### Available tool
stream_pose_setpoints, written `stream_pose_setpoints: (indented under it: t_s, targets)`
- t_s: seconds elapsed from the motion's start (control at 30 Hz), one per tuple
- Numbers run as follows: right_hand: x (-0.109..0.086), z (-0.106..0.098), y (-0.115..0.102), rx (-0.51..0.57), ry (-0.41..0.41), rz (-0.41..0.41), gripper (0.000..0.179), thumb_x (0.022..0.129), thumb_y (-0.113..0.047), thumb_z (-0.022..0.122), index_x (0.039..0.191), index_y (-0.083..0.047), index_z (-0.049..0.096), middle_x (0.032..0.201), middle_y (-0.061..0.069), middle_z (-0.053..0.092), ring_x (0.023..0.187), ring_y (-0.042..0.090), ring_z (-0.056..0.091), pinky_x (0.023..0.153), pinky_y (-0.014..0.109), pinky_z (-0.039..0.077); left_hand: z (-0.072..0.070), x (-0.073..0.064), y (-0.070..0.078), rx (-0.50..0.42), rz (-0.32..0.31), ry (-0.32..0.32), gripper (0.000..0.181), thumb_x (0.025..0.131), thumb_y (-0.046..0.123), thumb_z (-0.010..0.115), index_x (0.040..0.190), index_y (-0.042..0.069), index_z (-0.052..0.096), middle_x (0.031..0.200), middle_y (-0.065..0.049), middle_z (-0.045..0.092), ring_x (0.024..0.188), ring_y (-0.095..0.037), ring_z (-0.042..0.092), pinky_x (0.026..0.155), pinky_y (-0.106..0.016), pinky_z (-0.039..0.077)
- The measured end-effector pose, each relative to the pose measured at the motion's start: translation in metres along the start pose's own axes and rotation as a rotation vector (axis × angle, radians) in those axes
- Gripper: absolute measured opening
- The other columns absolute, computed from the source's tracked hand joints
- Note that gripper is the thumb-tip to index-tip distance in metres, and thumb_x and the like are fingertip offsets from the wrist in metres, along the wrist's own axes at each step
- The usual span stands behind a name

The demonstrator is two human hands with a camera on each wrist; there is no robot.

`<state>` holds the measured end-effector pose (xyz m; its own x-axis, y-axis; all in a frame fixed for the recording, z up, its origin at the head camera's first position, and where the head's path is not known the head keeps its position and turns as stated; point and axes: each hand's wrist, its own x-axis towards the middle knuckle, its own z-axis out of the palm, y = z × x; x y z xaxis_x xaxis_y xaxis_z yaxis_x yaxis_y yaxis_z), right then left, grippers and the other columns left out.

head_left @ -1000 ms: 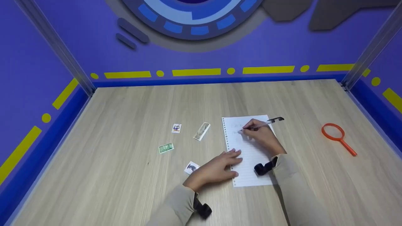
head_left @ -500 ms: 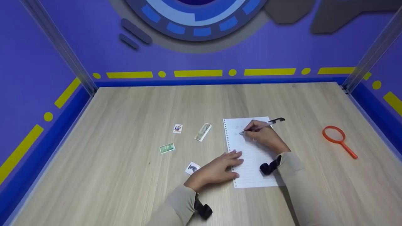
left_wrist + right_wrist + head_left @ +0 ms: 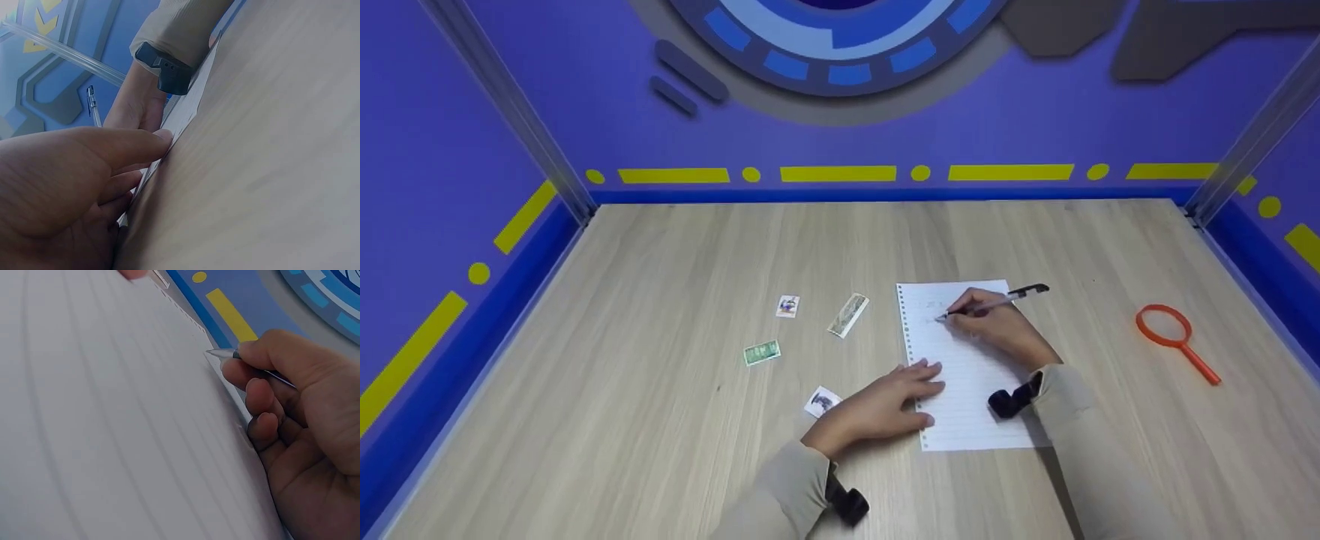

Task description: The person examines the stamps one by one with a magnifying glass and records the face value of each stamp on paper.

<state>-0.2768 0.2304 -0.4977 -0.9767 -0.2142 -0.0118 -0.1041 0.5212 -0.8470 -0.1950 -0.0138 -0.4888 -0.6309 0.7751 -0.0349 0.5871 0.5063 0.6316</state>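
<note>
A sheet of lined loose-leaf paper [image 3: 960, 420], with holes down its left edge, lies on the table. My right hand [image 3: 997, 322] pinches a pen [image 3: 1020, 292] with a clear barrel and black cap end, its tip at the upper part of the sheet beside faint writing. In the right wrist view the pen tip [image 3: 219, 352] meets the paper, with thumb and forefinger around the grip. My left hand [image 3: 885, 405] rests with spread fingers on the sheet's left edge. The left wrist view shows its thumb [image 3: 152, 143] on the paper's edge.
Left of the sheet lie a small picture stamp [image 3: 787, 306], a long stamp [image 3: 848, 315], a green stamp [image 3: 762, 352] and another stamp [image 3: 821, 401] partly behind my left hand. An orange magnifying glass [image 3: 1179, 337] lies at the right. Blue-purple panels [image 3: 825, 142] bound the table.
The pen tip shifts slightly along the line of writing, and my right hand and forearm edge right. My left hand stays on the sheet. The whole head view shifts a little.
</note>
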Motion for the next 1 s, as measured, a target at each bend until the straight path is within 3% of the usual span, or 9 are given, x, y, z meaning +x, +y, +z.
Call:
stream_pose_setpoints:
  t_s: [0.33, 0.7, 0.87, 1.0]
  targets:
    - [-0.0005, 0.0, -0.0012, 0.031, -0.029, -0.025, 0.014, 0.085, -0.023, 0.073, 0.096, -0.016, 0.069, 0.1, 0.001, 0.068, 0.085, 0.017, 0.058, 0.071, 0.024, 0.046, -0.0006, -0.0002, 0.0005, -0.003, 0.004, -0.004, 0.051, 0.091, 0.019, 0.061, 0.139, 0.004, 0.049, 0.155, -0.008, 0.035, 0.147, -0.022, 0.024, 0.122, -0.035, 0.016]
    - [-0.0006, -0.0022, -0.0033, 0.015, 0.002, 0.034, 0.018, 0.087, -0.031, 0.069, 0.101, -0.02, 0.068, 0.104, -0.001, 0.066, 0.083, 0.017, 0.055, 0.066, 0.025, 0.045, -0.0026, -0.001, 0.0023, -0.014, 0.001, 0.005, 0.052, 0.091, 0.019, 0.062, 0.139, 0.004, 0.05, 0.154, -0.008, 0.035, 0.147, -0.022, 0.024, 0.122, -0.036, 0.016]
    - [0.0006, -0.0026, -0.0015, 0.065, 0.013, 0.009, 0.025, 0.087, -0.031, 0.07, 0.104, -0.013, 0.064, 0.101, -0.001, 0.064, 0.085, 0.014, 0.058, 0.073, 0.024, 0.046, -0.0018, -0.0004, 0.0023, -0.001, -0.002, 0.007, 0.052, 0.09, 0.019, 0.063, 0.138, 0.004, 0.05, 0.154, -0.008, 0.036, 0.147, -0.022, 0.025, 0.122, -0.035, 0.016]
    - [0.0011, -0.0048, -0.0007, 0.099, 0.011, 0.001, 0.028, 0.088, -0.029, 0.07, 0.104, -0.008, 0.061, 0.093, -0.001, 0.062, 0.075, 0.011, 0.057, 0.068, 0.022, 0.047, -0.0009, -0.0005, 0.0011, 0.005, 0.002, 0.006, 0.052, 0.091, 0.019, 0.062, 0.139, 0.004, 0.05, 0.154, -0.008, 0.035, 0.146, -0.022, 0.025, 0.122, -0.036, 0.016]
